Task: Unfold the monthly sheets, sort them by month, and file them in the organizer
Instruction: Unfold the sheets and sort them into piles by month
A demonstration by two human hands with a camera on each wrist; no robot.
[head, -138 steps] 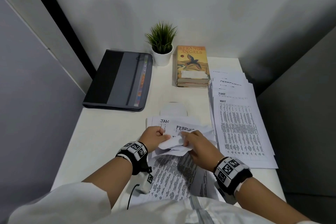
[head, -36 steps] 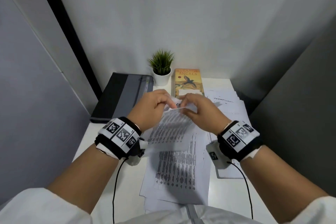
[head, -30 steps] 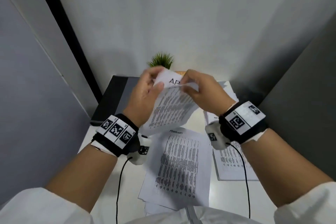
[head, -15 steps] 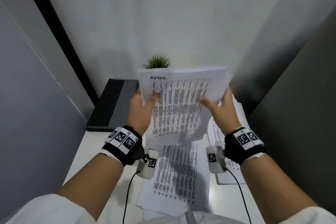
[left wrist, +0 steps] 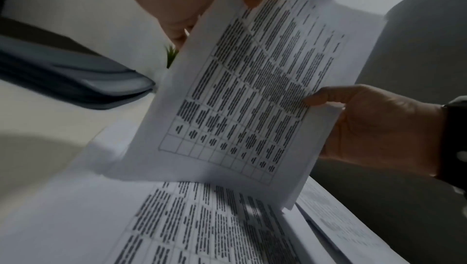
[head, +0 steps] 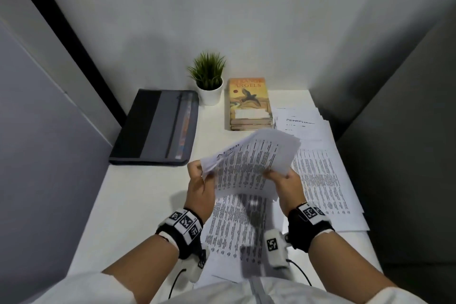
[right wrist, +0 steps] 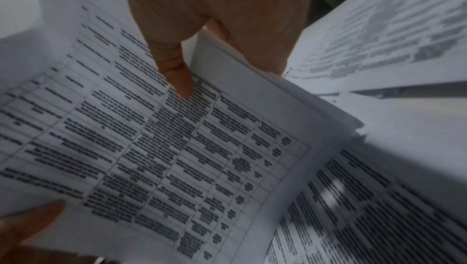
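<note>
From the head view, the left hand point(head: 197, 186) and right hand point(head: 287, 185) each pinch a side of a printed sheet point(head: 249, 163) above the white surface point(head: 138, 195). More sheets point(head: 320, 175) lie beneath and at right; a dark organizer point(head: 158, 128), plant point(head: 208, 79) and book point(head: 249, 103) sit behind. From the left wrist, the sheet point(left wrist: 247, 96) hides most of the plant. From the right wrist, the thumb point(right wrist: 174, 68) presses the sheet point(right wrist: 161, 148).

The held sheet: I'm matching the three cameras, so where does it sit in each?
Head: held sheet at centre, above the desk.
Left wrist: centre, tilted.
Right wrist: left and centre.
Shared landmark: the right hand's thumb on its edge.
</note>
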